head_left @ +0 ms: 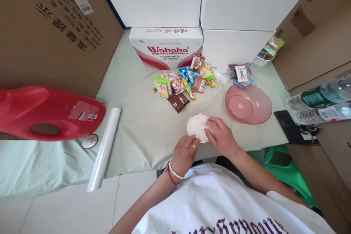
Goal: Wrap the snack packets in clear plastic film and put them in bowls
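A round white dish-like item (197, 128) with a raised pale rim lies at the table's front edge; whether it is a bowl or a lid I cannot make out. My left hand (186, 153), with a ring and bracelets, has its curled fingers on the lower left of the rim. On the right side my right hand (222, 137) grips the edge, its thumb and fingers bent over the white surface. Beyond both hands is a loose pile of wrapped snacks (189, 80), with two dark brown packets (178, 102) nearest. A pink clear bowl (248, 104) stands to the right.
A roll of clear film (104, 150) lies at the left, beside a red jug (52, 113) and a small round lid (90, 141). At the back stands a Wahaha carton (167, 49). Water bottles (320, 97) and a black phone (287, 126) are at the right.
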`<move>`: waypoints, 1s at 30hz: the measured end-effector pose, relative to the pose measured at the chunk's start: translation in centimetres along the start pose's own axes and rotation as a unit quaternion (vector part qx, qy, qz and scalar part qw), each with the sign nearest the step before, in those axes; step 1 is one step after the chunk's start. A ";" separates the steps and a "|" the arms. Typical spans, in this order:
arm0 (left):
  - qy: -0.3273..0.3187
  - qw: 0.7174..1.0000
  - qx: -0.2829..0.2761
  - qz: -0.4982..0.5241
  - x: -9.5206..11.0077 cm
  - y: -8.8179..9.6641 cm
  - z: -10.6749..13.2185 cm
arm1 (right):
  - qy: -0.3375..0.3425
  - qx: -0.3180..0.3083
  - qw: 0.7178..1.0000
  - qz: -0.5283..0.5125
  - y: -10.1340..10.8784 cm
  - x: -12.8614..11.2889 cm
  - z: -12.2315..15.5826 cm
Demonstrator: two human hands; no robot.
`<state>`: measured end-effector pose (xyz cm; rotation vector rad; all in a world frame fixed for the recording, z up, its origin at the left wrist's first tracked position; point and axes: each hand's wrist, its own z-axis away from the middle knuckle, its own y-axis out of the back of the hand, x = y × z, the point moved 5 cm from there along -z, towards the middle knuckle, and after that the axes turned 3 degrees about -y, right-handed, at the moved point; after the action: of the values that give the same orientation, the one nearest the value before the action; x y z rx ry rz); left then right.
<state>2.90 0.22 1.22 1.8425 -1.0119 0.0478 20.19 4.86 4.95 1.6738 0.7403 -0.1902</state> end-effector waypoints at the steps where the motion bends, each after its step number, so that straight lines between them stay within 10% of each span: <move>1: -0.001 1.000 0.016 -0.006 -0.1 0.3 0.1 | -0.013 -0.057 0.998 0.026 -0.5 -0.5 -1.1; 7: 0.020 0.996 0.088 0.017 -1.4 0.4 1.9 | -0.045 -0.301 0.942 0.144 -1.8 -1.8 -4.5; 18: 0.051 0.984 0.108 0.131 -2.2 -0.8 3.4 | -0.013 -0.490 0.834 0.252 -5.2 -4.2 -8.0; 30: 0.028 0.968 0.158 0.194 -2.6 -0.8 3.9 | 0.051 -0.325 0.940 0.090 -3.1 -1.4 -3.7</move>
<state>0.23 -1.02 -2.53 1.8833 -1.3732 0.5209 16.37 8.00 4.00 1.1098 0.6312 0.2538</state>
